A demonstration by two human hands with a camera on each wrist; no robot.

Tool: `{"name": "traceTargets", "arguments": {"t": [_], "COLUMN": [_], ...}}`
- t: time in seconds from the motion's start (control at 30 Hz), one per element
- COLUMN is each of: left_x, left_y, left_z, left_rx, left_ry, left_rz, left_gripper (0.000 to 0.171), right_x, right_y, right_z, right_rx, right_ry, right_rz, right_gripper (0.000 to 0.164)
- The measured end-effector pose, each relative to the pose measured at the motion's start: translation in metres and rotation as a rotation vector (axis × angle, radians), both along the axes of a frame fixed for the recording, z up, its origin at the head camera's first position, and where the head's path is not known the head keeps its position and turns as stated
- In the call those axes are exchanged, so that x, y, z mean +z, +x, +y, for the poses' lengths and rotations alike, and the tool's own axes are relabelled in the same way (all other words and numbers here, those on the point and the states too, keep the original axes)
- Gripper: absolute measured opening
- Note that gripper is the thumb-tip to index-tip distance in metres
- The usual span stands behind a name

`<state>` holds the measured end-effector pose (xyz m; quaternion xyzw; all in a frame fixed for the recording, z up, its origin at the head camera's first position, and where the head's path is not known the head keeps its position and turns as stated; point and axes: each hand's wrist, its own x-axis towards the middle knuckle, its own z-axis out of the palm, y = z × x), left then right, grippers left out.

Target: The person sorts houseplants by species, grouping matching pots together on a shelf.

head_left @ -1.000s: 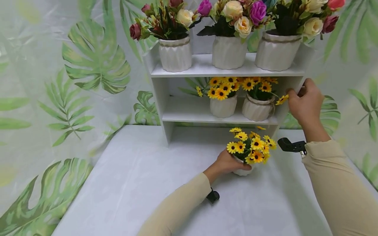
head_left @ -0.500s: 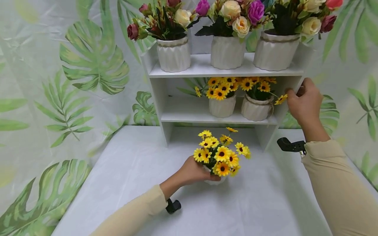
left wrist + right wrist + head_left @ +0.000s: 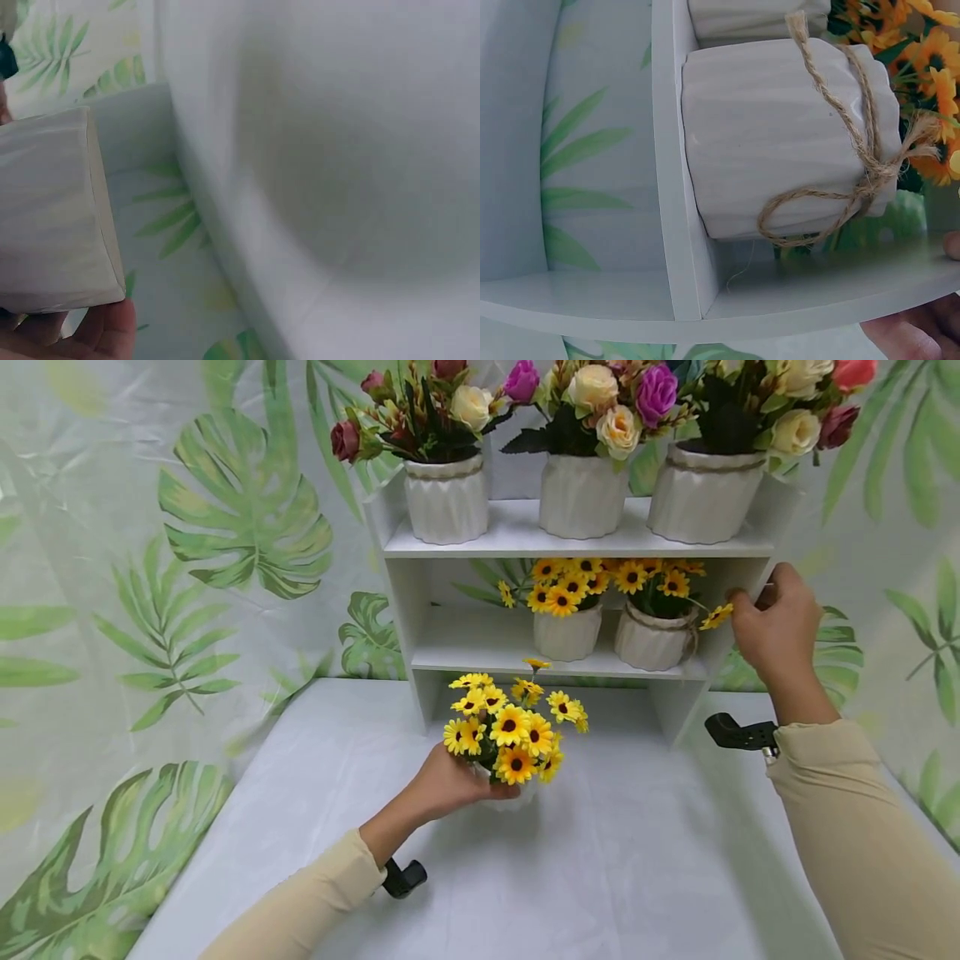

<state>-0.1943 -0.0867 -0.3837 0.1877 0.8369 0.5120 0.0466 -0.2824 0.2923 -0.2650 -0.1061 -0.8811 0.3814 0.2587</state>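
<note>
My left hand grips a small white flowerpot full of yellow artificial daisies. The pot is above the white table, in front of the shelf's lower left part; its shadow falls on the cloth in the left wrist view. My right hand pinches the right side panel of the white shelf, thumb inside and fingers outside. Beside that hand, on the middle level, stands a twine-tied white pot with orange-yellow flowers. Another flowerpot stands to its left.
Three larger pots of artificial roses line the top shelf board, the left one near the board's left end. Bare board shows left of the middle-level pots. Behind everything hangs a leaf-patterned backdrop.
My left hand has carried the pot of yellow daisies leftward, then slightly up toward the shelf. The right hand has stayed on the side panel.
</note>
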Motion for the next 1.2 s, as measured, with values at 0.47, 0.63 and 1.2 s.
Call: {"name": "traceTargets", "arguments": {"t": [0.47,0.63,1.2], "left_x": [0.064,0.094,0.102], "left_y": [-0.025,-0.040,-0.101], "left_z": [-0.038,-0.042,-0.001], "left_rx": [0.171,0.305,0.455], "left_ry": [0.057,0.091,0.104], "left_rz": [0.051,0.071,-0.003], "left_gripper": [0.077,0.088,0.088], "right_x": [0.001,0.001,-0.002], "right_y": [0.000,-0.001,-0.002], "right_z": [-0.001,-0.002,0.000], "right_rx": [-0.013,-0.010,-0.015], "right_ry": [0.000,-0.005,0.022], "right_rz": [-0.008,-0.013,0.026], "right_gripper": [0.047,0.051,0.047]}}
